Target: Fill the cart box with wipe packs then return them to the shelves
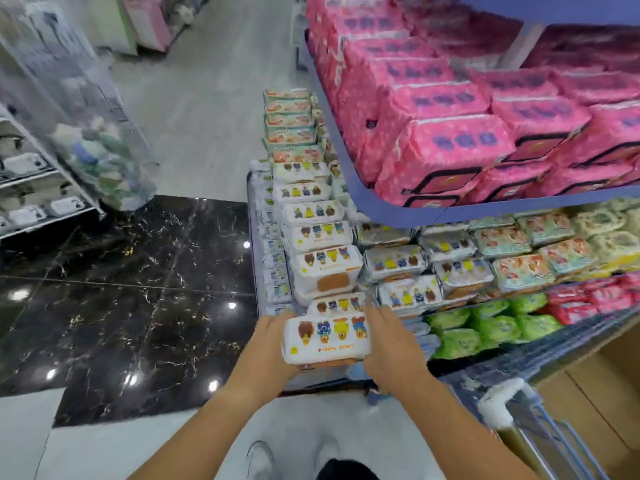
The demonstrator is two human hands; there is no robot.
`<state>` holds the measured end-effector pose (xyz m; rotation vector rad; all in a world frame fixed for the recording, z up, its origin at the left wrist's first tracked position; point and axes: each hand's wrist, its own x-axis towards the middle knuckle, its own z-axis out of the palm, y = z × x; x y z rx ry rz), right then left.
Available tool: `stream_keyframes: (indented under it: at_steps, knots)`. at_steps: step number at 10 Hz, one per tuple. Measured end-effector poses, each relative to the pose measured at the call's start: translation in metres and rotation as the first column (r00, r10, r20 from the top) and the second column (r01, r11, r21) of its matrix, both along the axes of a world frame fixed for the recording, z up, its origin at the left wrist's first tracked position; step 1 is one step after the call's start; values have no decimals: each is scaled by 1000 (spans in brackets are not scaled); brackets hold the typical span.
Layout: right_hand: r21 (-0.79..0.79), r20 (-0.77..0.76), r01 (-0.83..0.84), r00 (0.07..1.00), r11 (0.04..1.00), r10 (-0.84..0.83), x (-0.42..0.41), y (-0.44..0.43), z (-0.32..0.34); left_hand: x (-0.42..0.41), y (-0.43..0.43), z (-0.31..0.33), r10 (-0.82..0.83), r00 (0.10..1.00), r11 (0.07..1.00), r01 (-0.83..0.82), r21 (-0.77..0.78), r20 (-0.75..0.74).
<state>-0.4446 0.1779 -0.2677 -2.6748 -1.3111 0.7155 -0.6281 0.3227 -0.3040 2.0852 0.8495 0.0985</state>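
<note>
Shelving in blue metal (485,209) fills the right side, its upper tier stacked with pink plastic-wrapped packs (450,147). Below it a long row of white wipe packs printed with cartoon bears (322,237) runs away along the shelf's end. A brown cardboard box (588,393) sits in the wire cart (540,420) at the lower right. At the near end of the row, one white bear-printed wipe pack (327,336) is held between both hands, just in front of the next pack. The left hand (273,344) grips its left end, fingers curled round and hidden beneath it. The right hand (388,344) presses against its right end, fingers nearly straight and close together. Four bears and a line of orange writing lie upside down on the pack; the words are too blurred to read.
</note>
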Motion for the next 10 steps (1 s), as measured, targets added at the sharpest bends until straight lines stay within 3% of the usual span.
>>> stream_keyframes:
  at_steps: [1,2,3,4,7,8,9,10]
  knots:
    - [-244,248,-102,955,965,163,46,46,-26,52,22,-58,17,999,997,-19,-79,-27]
    - [-345,286,-122,931,931,228,76,66,-46,82,38,-117,41,997,988,-49,-144,-60]
    - [-386,330,-166,894,907,304,109,86,-72,117,55,-151,79,996,992,-83,-94,-53]
    - [-403,311,-206,886,892,345,120,95,-89,126,56,-165,133,982,986,-145,-81,-135]
    - [-367,274,-240,895,899,351,123,94,-107,137,37,-129,274,947,945,-297,-135,-169]
    - [-337,267,-236,904,912,333,121,94,-102,134,39,-115,188,933,970,-225,-91,-308]
    - [-289,237,-231,923,929,303,116,91,-92,133,46,-94,13,855,994,46,101,-519]
    - [-297,202,-207,941,932,273,107,88,-85,132,45,-69,-38,800,951,212,224,-599]
